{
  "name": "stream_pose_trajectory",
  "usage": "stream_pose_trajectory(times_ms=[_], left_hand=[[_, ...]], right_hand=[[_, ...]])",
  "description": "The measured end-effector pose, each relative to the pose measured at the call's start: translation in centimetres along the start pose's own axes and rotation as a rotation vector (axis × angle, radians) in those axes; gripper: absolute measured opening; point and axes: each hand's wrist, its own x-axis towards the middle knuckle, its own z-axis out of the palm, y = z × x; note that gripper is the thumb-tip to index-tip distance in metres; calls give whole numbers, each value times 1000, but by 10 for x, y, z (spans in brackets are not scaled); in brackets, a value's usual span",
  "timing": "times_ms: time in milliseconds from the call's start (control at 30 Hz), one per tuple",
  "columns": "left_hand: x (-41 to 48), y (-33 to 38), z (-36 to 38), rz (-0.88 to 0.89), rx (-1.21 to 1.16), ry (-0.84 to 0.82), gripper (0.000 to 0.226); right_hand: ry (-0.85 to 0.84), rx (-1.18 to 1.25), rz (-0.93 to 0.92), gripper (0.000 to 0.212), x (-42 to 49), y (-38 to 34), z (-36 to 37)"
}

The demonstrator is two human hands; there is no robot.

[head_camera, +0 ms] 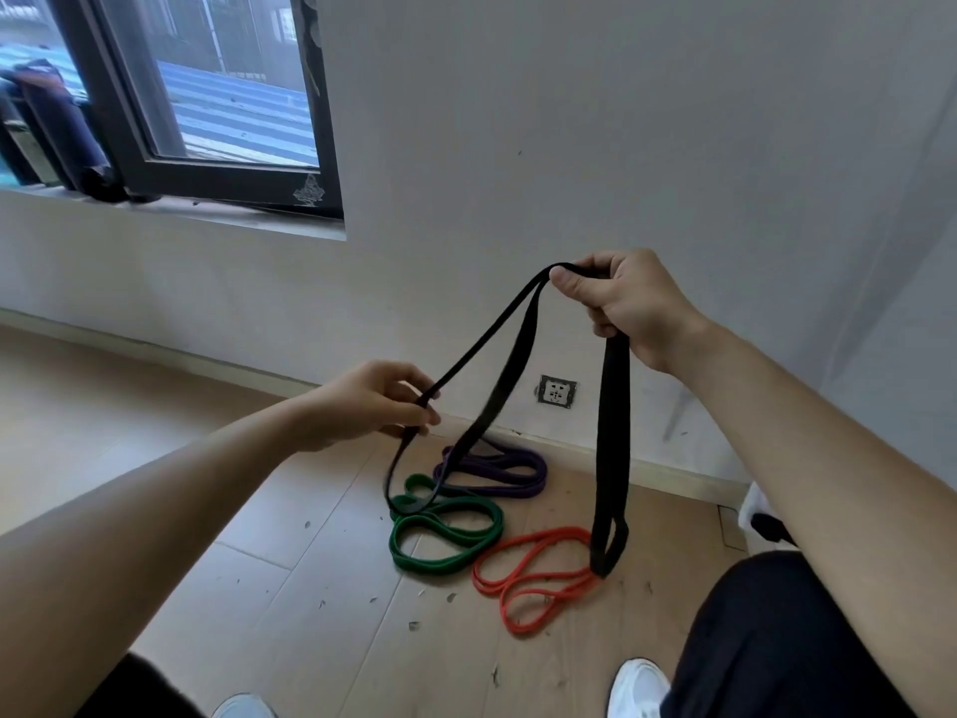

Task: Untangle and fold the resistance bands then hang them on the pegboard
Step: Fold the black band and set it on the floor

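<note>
I hold a black resistance band [613,437] up in front of the wall. My right hand [629,303] grips its top, with one doubled loop hanging straight down from it. My left hand [370,404], lower and to the left, pinches another strand of the same band, whose loop droops below it. On the wooden floor beneath lie a purple band [510,471], a green band [448,531] and a red band [533,577], each coiled loosely. No pegboard is in view.
A white wall with a socket [556,391] stands straight ahead. A dark-framed window [207,95] with a ledge is at the upper left. Small debris is scattered on the floor [321,577]. My knees and white shoes [639,686] are at the bottom.
</note>
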Motion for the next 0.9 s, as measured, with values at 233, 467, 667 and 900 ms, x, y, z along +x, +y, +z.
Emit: stream_pose_trajectory(times_ms=[233, 467, 667, 900], left_hand=[[0, -7, -17, -3, -219, 20, 42], [-3, -9, -24, -21, -168, -88, 85], [5, -9, -6, -20, 20, 73, 24], [7, 14, 13, 71, 33, 73, 36]], right_hand=[[-1, -17, 65, 23, 5, 10, -13], [-71, 58, 117, 24, 2, 13, -15], [-118, 133, 74, 14, -4, 6, -3], [-146, 101, -69, 3, -11, -2, 17]])
